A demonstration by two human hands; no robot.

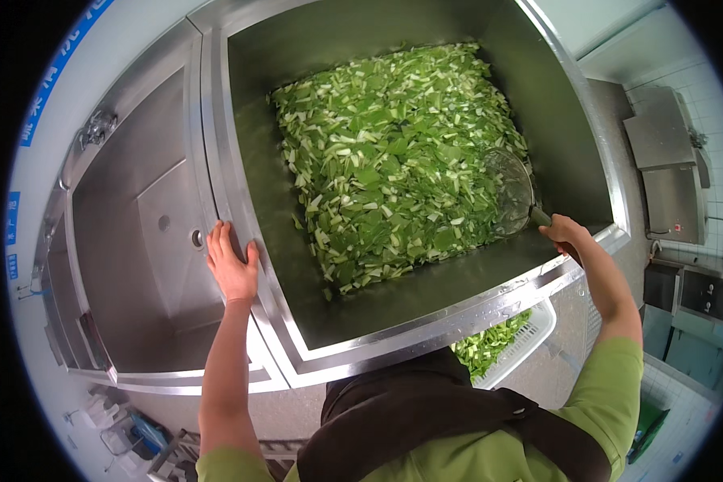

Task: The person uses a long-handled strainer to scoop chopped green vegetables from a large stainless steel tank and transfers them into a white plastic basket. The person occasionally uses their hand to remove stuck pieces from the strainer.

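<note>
A large stainless steel sink (554, 114) holds a thick layer of chopped leafy greens (385, 162), green leaf pieces mixed with pale stem pieces. My right hand (566, 236) grips the handle of a round mesh skimmer (509, 193) near the sink's right front corner. The skimmer's head lies at the right edge of the greens, partly among them. My left hand (233, 259) rests on the steel rim between this sink and the one beside it, fingers spread, with nothing held.
An empty-looking steel sink (156, 241) with a drain adjoins on the left. Below the front rim, a white plastic basket (533, 343) of chopped greens stands by my body. Steel kitchen equipment (669, 162) lines the right wall. A slatted rack (175, 458) stands at the lower left.
</note>
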